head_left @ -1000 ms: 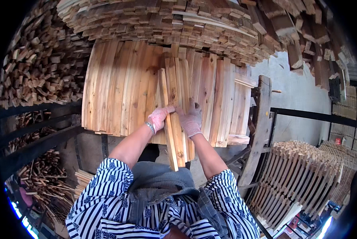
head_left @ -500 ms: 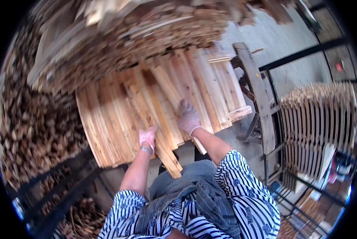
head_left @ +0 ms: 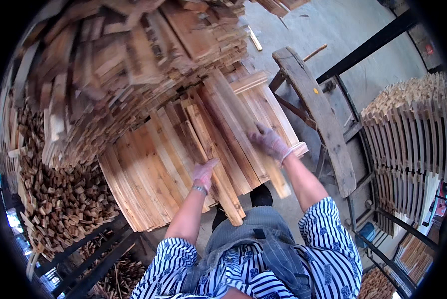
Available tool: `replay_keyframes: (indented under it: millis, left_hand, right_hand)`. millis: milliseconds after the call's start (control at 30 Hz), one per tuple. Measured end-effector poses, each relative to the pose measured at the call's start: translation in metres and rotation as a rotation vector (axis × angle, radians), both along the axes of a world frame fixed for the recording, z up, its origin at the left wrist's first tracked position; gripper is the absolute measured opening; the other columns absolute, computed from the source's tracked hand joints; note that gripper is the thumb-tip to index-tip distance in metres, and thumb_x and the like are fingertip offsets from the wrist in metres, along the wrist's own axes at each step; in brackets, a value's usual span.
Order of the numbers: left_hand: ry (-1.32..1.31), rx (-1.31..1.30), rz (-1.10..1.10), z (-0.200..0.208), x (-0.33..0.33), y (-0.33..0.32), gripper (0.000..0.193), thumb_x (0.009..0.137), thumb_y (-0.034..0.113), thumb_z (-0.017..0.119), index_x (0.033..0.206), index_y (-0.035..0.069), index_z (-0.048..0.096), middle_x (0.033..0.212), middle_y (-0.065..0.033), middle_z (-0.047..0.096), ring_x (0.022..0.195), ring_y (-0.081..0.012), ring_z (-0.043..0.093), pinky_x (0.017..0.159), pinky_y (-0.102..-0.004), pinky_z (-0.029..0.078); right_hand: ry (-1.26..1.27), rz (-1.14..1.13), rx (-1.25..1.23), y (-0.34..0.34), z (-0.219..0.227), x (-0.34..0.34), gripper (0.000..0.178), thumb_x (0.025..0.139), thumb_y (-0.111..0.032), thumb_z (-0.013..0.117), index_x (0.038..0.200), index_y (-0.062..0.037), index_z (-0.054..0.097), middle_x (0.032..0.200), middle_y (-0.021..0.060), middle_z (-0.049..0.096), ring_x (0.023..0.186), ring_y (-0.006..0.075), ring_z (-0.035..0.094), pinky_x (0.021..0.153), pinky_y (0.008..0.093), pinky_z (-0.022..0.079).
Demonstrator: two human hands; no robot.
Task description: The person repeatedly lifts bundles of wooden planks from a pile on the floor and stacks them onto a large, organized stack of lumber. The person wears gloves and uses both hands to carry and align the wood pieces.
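Pale wooden boards lie side by side in front of me, forming a broad layer. My left hand, in a thin light glove, is closed at the edge of a narrow wooden strip lying slantwise on the boards, one end jutting toward me. Its fingertips are partly hidden. My right hand, gloved too, is closed on a long wooden board farther right, whose near end is blurred and sticks out past the layer. Another thin strip lies close to the left-hand one.
A high pile of cut wood rises behind the boards, and small offcuts are heaped at the left. At the right stand a worn wooden bench, a black metal frame and stacked slats. Short boards lie at the layer's far right.
My right hand has moved right across the layer, and the board in it has shifted right. The left hand remains at the narrow strip. The view has turned somewhat.
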State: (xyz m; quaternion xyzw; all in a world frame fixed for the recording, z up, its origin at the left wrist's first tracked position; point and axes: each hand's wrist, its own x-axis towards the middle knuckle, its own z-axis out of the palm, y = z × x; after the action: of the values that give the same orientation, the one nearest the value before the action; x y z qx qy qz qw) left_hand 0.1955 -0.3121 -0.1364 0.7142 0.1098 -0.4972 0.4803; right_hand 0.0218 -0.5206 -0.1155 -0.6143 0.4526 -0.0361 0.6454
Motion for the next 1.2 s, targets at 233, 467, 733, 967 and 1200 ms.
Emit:
replay_keyframes:
  millis: [233, 467, 733, 967, 1200]
  left_hand:
    - [-0.159, 0.117, -0.064, -0.013, -0.012, -0.018, 0.058, 0.072, 0.012, 0.079, 0.119, -0.006, 0.050, 0.111, -0.0170, 0.063, 0.098, -0.0252, 0.061, 0.088, -0.0379, 0.050]
    - [-0.135, 0.101, -0.055, -0.046, 0.001, 0.001, 0.061, 0.074, 0.015, 0.078, 0.123, -0.007, 0.049, 0.115, -0.0163, 0.061, 0.100, -0.0270, 0.061, 0.084, -0.0425, 0.052]
    - [-0.068, 0.087, -0.095, -0.025, -0.005, -0.008, 0.062, 0.073, 0.017, 0.080, 0.121, -0.007, 0.050, 0.110, -0.0151, 0.064, 0.095, -0.0237, 0.062, 0.083, -0.0376, 0.053]
    - [0.037, -0.046, -0.031, 0.023, -0.017, -0.042, 0.039, 0.079, 0.012, 0.072, 0.114, -0.003, 0.059, 0.105, -0.0126, 0.066, 0.089, -0.0212, 0.065, 0.076, -0.0344, 0.055]
    - [0.225, -0.341, 0.102, 0.046, -0.067, -0.105, 0.027, 0.085, 0.017, 0.066, 0.108, 0.002, 0.062, 0.096, -0.0040, 0.064, 0.090, -0.0157, 0.060, 0.081, -0.0301, 0.049]
  right_hand:
    - [0.128, 0.054, -0.209, -0.006, -0.070, 0.012, 0.071, 0.089, -0.042, 0.059, 0.139, 0.0028, 0.037, 0.136, 0.0258, 0.047, 0.127, 0.0375, 0.046, 0.104, 0.0382, 0.038]
    - [0.368, 0.244, -0.372, -0.012, 0.006, 0.046, 0.083, 0.079, -0.020, 0.070, 0.146, -0.0129, 0.021, 0.131, 0.0214, 0.046, 0.115, 0.0406, 0.053, 0.094, 0.0470, 0.045]
    - [0.311, 0.224, -0.471, -0.077, -0.026, 0.006, 0.070, 0.087, -0.027, 0.060, 0.146, -0.0139, 0.025, 0.129, 0.0277, 0.046, 0.112, 0.0455, 0.053, 0.093, 0.0462, 0.045]
    - [0.268, 0.286, -0.561, -0.051, -0.013, 0.022, 0.065, 0.089, -0.036, 0.058, 0.141, -0.0083, 0.032, 0.127, 0.0250, 0.047, 0.114, 0.0423, 0.052, 0.095, 0.0456, 0.043]
    - [0.058, 0.150, -0.092, 0.020, 0.012, 0.003, 0.063, 0.094, -0.031, 0.052, 0.145, -0.0037, 0.027, 0.118, 0.0327, 0.056, 0.114, 0.0452, 0.053, 0.093, 0.0452, 0.044]
